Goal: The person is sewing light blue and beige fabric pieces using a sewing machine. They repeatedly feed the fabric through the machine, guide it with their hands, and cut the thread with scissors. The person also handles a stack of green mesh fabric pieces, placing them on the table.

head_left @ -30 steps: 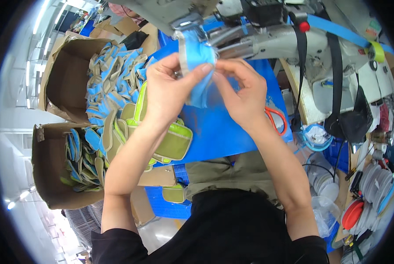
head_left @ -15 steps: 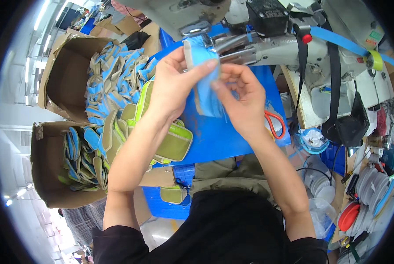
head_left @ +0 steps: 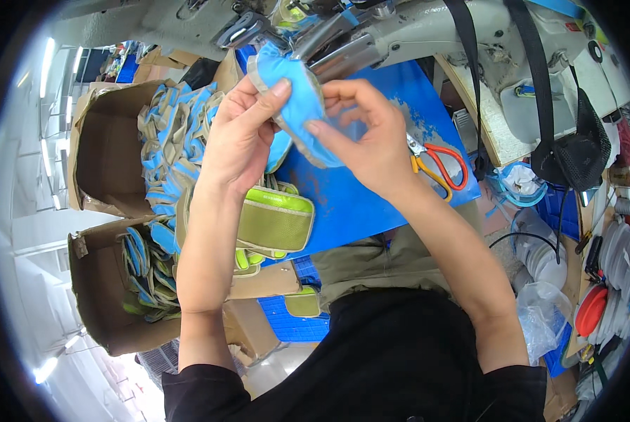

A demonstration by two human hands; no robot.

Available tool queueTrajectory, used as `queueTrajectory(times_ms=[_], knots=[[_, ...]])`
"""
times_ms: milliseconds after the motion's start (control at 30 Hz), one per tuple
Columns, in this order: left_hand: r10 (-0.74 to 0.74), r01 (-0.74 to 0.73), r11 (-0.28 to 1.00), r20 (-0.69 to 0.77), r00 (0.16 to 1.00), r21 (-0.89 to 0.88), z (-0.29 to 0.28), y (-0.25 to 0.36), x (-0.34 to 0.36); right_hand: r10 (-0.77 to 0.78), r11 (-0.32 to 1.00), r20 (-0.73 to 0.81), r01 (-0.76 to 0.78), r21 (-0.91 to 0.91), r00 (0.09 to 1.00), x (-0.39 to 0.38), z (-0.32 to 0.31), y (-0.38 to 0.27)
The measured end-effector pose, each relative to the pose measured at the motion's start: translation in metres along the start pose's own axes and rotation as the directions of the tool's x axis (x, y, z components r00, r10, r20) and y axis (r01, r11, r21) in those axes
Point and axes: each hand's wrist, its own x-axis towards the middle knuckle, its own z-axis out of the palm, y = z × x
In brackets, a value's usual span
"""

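A blue fabric piece (head_left: 292,93) with a beige edge hangs tilted between my hands, just below the metal parts of a sewing machine (head_left: 357,58). My left hand (head_left: 242,137) pinches its left side, thumb lying on the blue face. On the other side, my right hand (head_left: 368,137) grips the right edge between thumb and fingers. Part of the piece's lower right is blurred. Red-and-orange-handled scissors (head_left: 438,169) lie on the blue tabletop (head_left: 357,204), right of my right hand. Olive-green pouches (head_left: 276,221) with lime trim are stacked beside my left forearm.
Two cardboard boxes (head_left: 90,281) stand at the left, with heaps of blue-and-beige fabric pieces (head_left: 171,151) in and by them. Black straps (head_left: 536,77) hang at the right, above a black mesh pouch (head_left: 575,151). White reels (head_left: 614,260) are stacked at far right.
The fabric piece has tilted and curved, its beige edge now facing my left hand. The whole view has shifted, so the machine sits higher and the scissors show more fully.
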Motion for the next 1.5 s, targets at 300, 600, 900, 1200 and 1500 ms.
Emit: queueTrajectory(times_ms=[300, 600, 900, 1200, 1500], knots=[[0.136, -0.129, 0.985, -0.06, 0.989, 0.113, 0.002, -0.003, 0.001, 0.109, 0.987, -0.001, -0.108, 0.122, 0.994, 0.001, 0.005, -0.004], [0.111, -0.109, 0.994, -0.107, 0.988, 0.02, 0.009, -0.003, -0.001, 0.149, 0.97, 0.032, -0.152, 0.191, 0.988, 0.001, 0.009, 0.001], [0.154, -0.157, 0.988, -0.152, 0.976, -0.007, 0.021, -0.007, -0.002, 0.223, 0.956, 0.07, -0.233, 0.18, 0.972, -0.002, 0.005, -0.005], [0.1, -0.111, 0.993, -0.203, 0.974, -0.046, 0.024, 0.005, 0.003, 0.391, 0.875, 0.173, -0.424, 0.233, 0.904, 0.019, -0.001, -0.046], [0.114, -0.125, 0.991, -0.2, 0.973, -0.044, 0.027, 0.002, 0.0, 0.407, 0.858, 0.163, -0.438, 0.269, 0.899, 0.016, -0.003, -0.044]])
